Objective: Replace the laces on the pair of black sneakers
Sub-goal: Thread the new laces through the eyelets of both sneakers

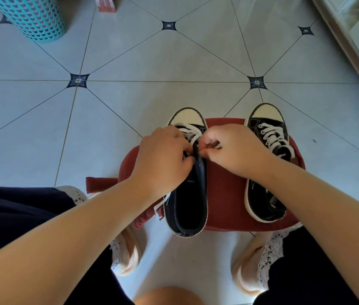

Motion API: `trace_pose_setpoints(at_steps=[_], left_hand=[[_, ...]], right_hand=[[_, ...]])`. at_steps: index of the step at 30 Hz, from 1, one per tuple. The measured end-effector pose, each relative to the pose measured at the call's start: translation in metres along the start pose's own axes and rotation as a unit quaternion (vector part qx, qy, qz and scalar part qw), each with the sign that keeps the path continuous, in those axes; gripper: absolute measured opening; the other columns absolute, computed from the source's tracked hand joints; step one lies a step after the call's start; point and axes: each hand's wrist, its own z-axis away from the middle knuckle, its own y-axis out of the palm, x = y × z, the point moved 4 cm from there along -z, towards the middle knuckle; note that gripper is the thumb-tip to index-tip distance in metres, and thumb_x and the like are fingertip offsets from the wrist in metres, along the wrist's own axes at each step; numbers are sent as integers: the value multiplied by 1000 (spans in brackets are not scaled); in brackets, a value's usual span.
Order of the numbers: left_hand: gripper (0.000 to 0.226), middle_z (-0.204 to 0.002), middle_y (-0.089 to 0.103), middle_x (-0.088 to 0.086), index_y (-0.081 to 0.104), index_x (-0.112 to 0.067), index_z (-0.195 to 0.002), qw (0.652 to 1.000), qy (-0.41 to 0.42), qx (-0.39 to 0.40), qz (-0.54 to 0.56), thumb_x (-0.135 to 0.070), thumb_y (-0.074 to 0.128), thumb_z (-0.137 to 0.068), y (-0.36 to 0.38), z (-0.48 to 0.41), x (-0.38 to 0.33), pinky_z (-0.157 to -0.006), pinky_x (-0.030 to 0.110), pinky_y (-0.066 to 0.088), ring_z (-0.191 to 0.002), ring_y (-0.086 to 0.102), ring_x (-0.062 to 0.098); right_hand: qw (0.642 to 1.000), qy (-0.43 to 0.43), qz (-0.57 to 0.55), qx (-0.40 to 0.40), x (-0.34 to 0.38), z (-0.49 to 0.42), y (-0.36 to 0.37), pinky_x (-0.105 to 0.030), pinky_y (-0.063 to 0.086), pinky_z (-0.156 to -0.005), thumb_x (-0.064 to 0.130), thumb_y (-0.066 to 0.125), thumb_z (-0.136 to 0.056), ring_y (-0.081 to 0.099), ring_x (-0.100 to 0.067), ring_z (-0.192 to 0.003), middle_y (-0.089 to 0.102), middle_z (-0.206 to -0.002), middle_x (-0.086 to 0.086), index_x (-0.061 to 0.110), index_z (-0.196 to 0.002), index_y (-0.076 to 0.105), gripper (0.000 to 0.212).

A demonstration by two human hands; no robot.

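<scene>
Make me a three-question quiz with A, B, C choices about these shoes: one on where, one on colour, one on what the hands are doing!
1. Where do the sneakers sit? A) a bed B) a red stool C) a table
2. What colour are the laces? A) white B) green C) black
3. What are the left hand and right hand doing? A) hanging empty B) both working on the left sneaker C) each lifting one sneaker
Answers: 1 B, both stand on the red stool. 2 A, white laces cross both black uppers. 3 B, both hands curl their fingers at the left sneaker's lacing.
</scene>
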Motion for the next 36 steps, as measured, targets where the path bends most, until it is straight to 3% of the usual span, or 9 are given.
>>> trace_pose_setpoints(at_steps=[5,14,19,21,24,27,29,33,36], left_hand=[[16,-102,56,-2,70,-23,-95,1000,-1,-12,8,-28,58,-85,1,-3,-2,-83,34,35,-103,48,23],[13,-109,49,3,59,-11,-93,999,23,-36,14,-10,49,-86,-9,-6,-5,-71,28,32,-90,49,21],[19,-78,56,-7,50,-18,-79,972,-63,-123,190,-3,46,-88,-35,-13,6,-63,14,38,-77,55,15],[24,-72,63,-5,46,-17,-75,901,-116,-114,401,1,42,-91,-46,-12,4,-69,15,47,-72,62,13],[26,-59,52,4,43,-10,-76,713,-141,-46,686,4,31,-95,-63,-7,-8,-58,27,55,-49,52,16],[28,-50,41,-2,39,-11,-71,577,-133,18,805,1,26,-93,-85,-6,-8,-36,13,31,-37,29,5],[26,-51,40,-2,43,-12,-70,627,-158,30,762,-2,33,-92,-88,-9,-3,-34,12,22,-37,25,4],[23,-82,62,9,61,-6,-89,974,-79,53,203,-27,53,-91,-55,-7,-1,-55,27,40,-57,45,14],[33,-96,61,4,60,-14,-103,992,22,105,-60,-42,57,-86,-28,-2,-3,-71,32,39,-85,50,19]], right_hand=[[996,35,-61,-50,-2,-1,0,-4,33,-70,16,70,-79,53,-6,-81,69,-84,5,21,-86,58,15],[994,28,-95,42,9,11,-6,-25,48,-87,38,64,-81,60,-5,-89,64,-89,11,31,-106,63,26],[997,28,-59,27,7,11,-8,-3,37,-72,28,65,-82,58,-4,-90,62,-94,14,32,-105,60,24],[998,26,-50,20,9,12,-8,-4,37,-72,26,64,-82,58,-6,-89,62,-96,13,30,-105,59,23],[999,15,-28,-2,11,12,-8,-12,38,-71,20,62,-82,57,-11,-90,61,-98,8,26,-104,61,23],[1000,7,-13,-12,12,13,-7,-20,38,-74,16,60,-82,55,-12,-88,59,-98,5,24,-104,62,23],[1000,8,-15,-16,11,14,-6,-19,37,-74,16,60,-83,54,-10,-87,58,-100,6,23,-107,61,26],[999,13,-24,-34,9,13,-6,-9,36,-69,17,61,-83,56,-10,-88,57,-102,8,25,-112,58,30],[999,15,-23,-41,8,14,-5,-12,34,-68,18,61,-83,54,-10,-94,58,-104,8,25,-115,57,34]])
